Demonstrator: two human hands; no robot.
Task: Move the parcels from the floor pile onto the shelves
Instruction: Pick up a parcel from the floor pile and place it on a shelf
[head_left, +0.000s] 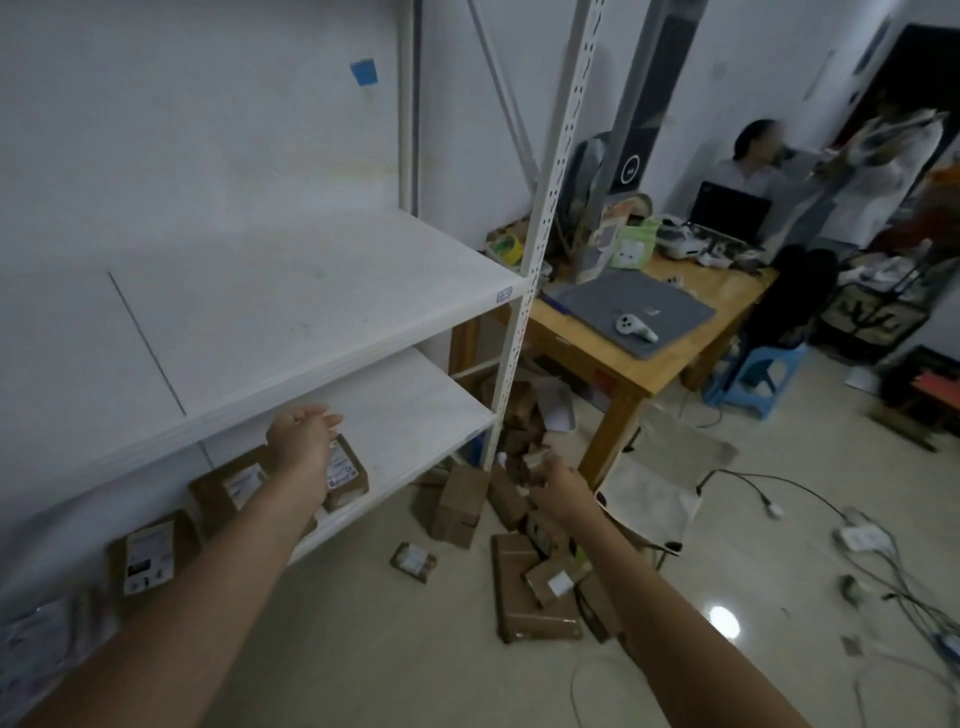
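The left hand (304, 441) hangs with fingers loosely spread, holding nothing, above a labelled parcel (345, 473) on the lower shelf (415, 410), where two more boxes (234, 486) sit (all brown card). The right hand (558, 488) reaches over the floor pile (519, 587); blur hides whether its fingers grip a small box there.

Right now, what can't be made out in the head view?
Right hand: motion-blurred over the floor pile, so whether it grips a parcel is unclear.
Shelved parcel on the lower shelf: partly hidden by the left hand and wrist.
Parcel labels: too small and blurred to read.
Back of the pile: hidden by the shelf upright and the wooden table.
Corner parcel, lower left: blurred and cut off by the frame edge.
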